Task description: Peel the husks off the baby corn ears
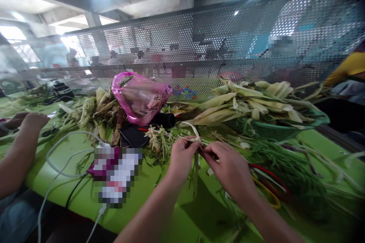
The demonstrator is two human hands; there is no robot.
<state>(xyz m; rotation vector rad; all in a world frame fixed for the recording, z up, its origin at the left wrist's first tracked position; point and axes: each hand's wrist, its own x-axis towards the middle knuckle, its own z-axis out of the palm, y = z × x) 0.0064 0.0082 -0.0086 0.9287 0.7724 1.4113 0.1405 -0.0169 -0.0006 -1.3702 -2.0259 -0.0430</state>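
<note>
Your L hand [183,156] & R hand [229,167] both pinch the pale strip [195,129], tips nearly touching, over the green table [151,207]. Looks like you're mid-fold or knot; next prob. needs steady L grip, gentle R pull.

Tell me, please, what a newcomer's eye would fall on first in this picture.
Probably the shiny pink plastic bag, toward the far side of the green table. To its right, pale husks heap over a green basket; in front, the left hand and right hand meet at a thin pale strip.
</note>
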